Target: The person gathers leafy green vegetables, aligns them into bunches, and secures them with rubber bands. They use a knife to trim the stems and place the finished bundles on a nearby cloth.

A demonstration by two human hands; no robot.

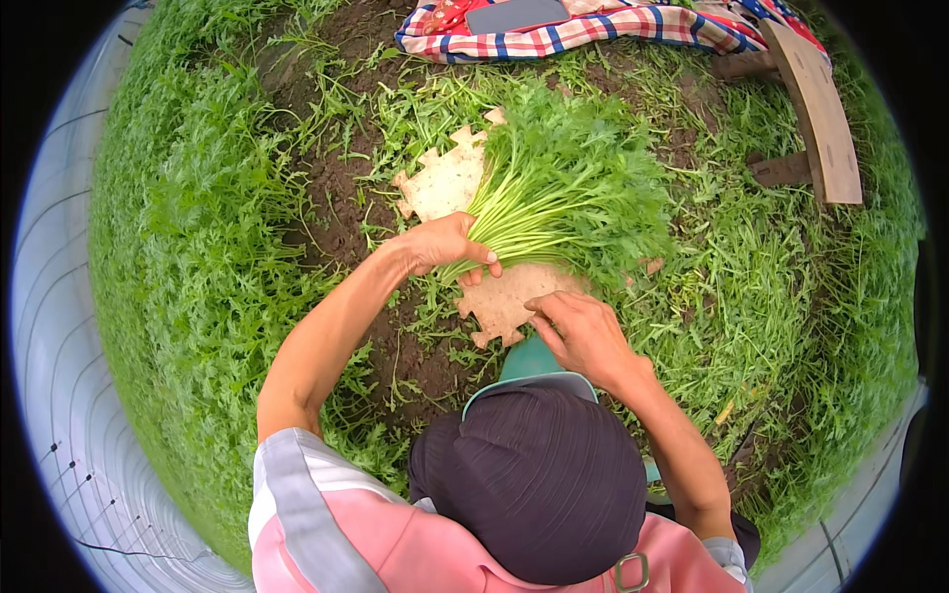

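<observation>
A large bunch of feathery leafy greens [571, 185] lies across a tan mat with jigsaw-cut edges [448, 178]. My left hand [452, 248] grips the pale green stems at their lower end, thumb on top and fingertips curled beneath. The leafy tops spread away to the right. My right hand [582, 333] hovers at the mat's near part, below the bunch, fingers bent and close to the thumb. Whether something thin is between those fingertips cannot be made out.
Growing greens [200, 222] fill the left side, beside bare soil [334, 178]. Cut leaves [741, 296] litter the ground at right. A small wooden bench [823, 118] lies tipped at upper right. Beyond the mat, a checked cloth [615, 30] has a phone-like flat device [517, 15] on it.
</observation>
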